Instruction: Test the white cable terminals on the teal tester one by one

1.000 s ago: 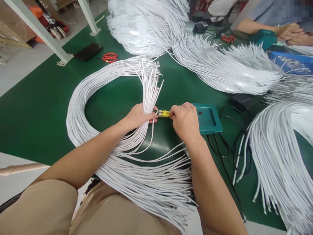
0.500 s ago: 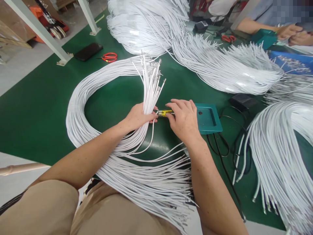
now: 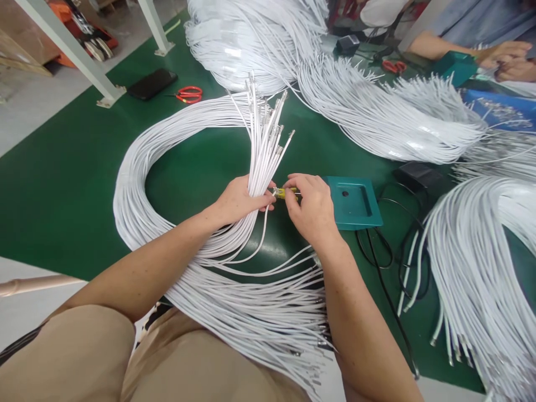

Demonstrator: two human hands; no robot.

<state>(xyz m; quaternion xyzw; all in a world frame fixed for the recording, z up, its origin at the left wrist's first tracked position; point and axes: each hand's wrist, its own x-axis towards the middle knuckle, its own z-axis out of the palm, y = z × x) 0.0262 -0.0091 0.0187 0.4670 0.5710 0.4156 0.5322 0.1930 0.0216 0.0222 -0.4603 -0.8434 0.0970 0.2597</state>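
My left hand (image 3: 238,200) is closed around a bundle of white cables (image 3: 262,153), whose metal-tipped ends stand fanned out above the fist. One single cable (image 3: 264,229) hangs apart from the bundle and runs up to my left fingertips. My right hand (image 3: 312,206) is pinched around a small yellow tool (image 3: 281,193) with a metal tip, and its tip meets the left fingertips. Fingers partly hide this tool, so its exact kind is unclear. The rest of the bundle curves in a wide loop (image 3: 134,184) on the green table (image 3: 50,184).
A teal box (image 3: 374,195) with black cords stands right of my right hand. More cables (image 3: 251,312) lie across my lap, with further heaps (image 3: 473,251) to the right and behind. Red-handled scissors (image 3: 190,95) and a black phone (image 3: 153,84) lie at back left. A co-worker's hands (image 3: 508,61) are far right.
The cable bundle in my left hand has shifted slightly right. My right hand has moved a little left, its fingers covering more of the yellow tool.
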